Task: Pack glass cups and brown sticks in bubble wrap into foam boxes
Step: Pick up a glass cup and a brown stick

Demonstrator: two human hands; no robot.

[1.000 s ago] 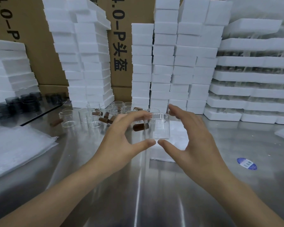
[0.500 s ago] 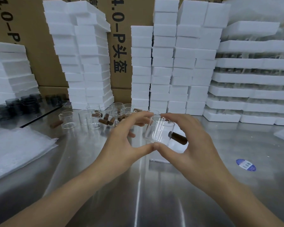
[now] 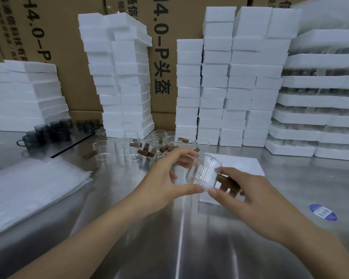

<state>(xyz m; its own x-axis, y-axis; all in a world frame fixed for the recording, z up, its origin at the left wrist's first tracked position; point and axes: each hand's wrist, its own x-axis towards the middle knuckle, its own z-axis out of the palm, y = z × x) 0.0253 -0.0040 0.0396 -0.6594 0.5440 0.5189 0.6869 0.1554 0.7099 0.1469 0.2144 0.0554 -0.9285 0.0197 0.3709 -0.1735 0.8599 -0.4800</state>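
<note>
A clear glass cup (image 3: 203,173) is held tilted above the steel table, between both hands. My left hand (image 3: 165,182) pinches its left side with thumb below and fingers above. My right hand (image 3: 248,196) grips the brown stick (image 3: 227,181) that juts from the cup's right side like a handle. Under the cup lies a white sheet (image 3: 240,164) flat on the table. Several more glass cups (image 3: 121,146) and loose brown sticks (image 3: 146,152) stand behind, near the foam stacks.
Stacks of white foam boxes (image 3: 216,87) line the back, with foam trays (image 3: 320,101) at the right. A pile of bubble wrap (image 3: 28,192) lies at the left. Dark glass mugs (image 3: 46,133) stand far left. A blue sticker (image 3: 322,212) is on the steel table (image 3: 179,248).
The cup stood upright between both hands; now it is lifted, tilted and turned, with its brown stick pointing right into my right hand.
</note>
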